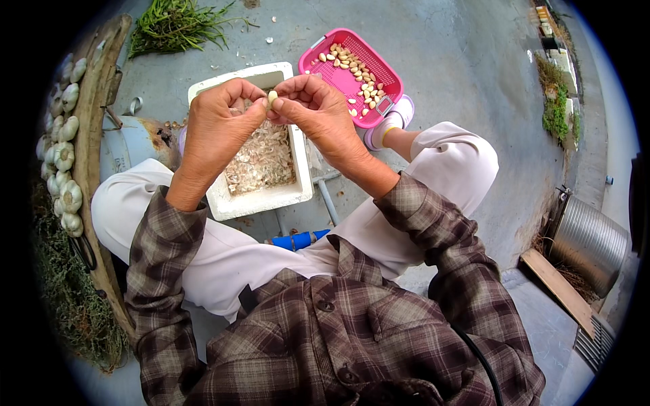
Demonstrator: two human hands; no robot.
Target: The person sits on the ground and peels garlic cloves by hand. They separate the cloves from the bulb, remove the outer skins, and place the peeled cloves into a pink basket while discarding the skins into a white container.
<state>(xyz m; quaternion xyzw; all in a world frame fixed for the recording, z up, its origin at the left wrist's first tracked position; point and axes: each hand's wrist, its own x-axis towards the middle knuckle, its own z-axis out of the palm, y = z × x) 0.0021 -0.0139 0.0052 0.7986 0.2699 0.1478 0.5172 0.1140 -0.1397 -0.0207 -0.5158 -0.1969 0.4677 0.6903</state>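
Note:
A pale garlic clove point(272, 96) is pinched between the fingertips of both hands. My left hand point(223, 124) holds it from the left with thumb and fingers, and my right hand point(320, 111) grips it from the right. Below them stands a white foam box point(259, 204), its bottom covered with garlic skins point(261, 162). Up and to the right, a pink plastic basket point(332, 85) holds many cloves point(355, 66), mostly along its far and right sides. My hands cover part of the box's far end.
Whole garlic bulbs point(68, 152) lie along a wooden plank point(96, 101) on the left. Green stalks point(175, 28) rest on the floor at the upper left. Near my left knee is a rusty metal cylinder point(134, 142). A ribbed metal bucket point(589, 243) stands far right.

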